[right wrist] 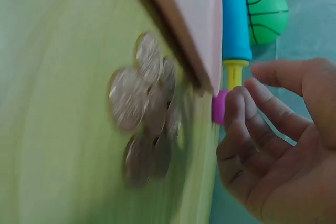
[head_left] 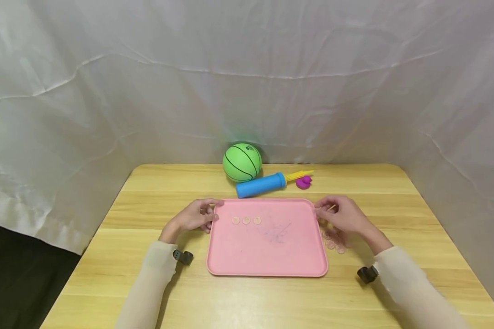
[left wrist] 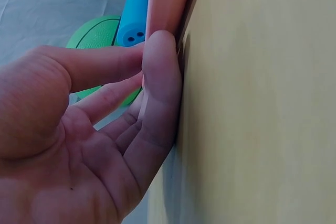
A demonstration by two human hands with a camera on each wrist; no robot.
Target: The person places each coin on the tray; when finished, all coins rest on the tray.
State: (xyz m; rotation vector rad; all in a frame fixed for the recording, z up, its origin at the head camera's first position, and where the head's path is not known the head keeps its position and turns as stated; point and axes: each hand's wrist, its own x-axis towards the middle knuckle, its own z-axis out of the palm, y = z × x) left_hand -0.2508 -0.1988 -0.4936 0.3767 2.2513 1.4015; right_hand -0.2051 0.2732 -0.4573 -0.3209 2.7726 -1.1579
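A pink tray (head_left: 267,256) lies on the table with three coins (head_left: 246,220) in a row near its upper left. My left hand (head_left: 197,214) pinches the tray's left rim near the far corner, thumb on one side and fingers on the other in the left wrist view. By the far right corner is my right hand (head_left: 340,214), its fingers loosely bent. In the right wrist view nothing shows between its thumb and fingertips. Several loose coins (right wrist: 128,98) lie in an overlapping pile on the table beside the tray's right edge, partly under that hand in the head view.
Behind the tray lie a blue hand pump (head_left: 261,184) with a yellow nozzle (head_left: 299,175), a green ball (head_left: 242,162) with black lines, and a small purple toy (head_left: 303,182). Pale cloth (head_left: 288,109) hangs around the wooden table (head_left: 214,301).
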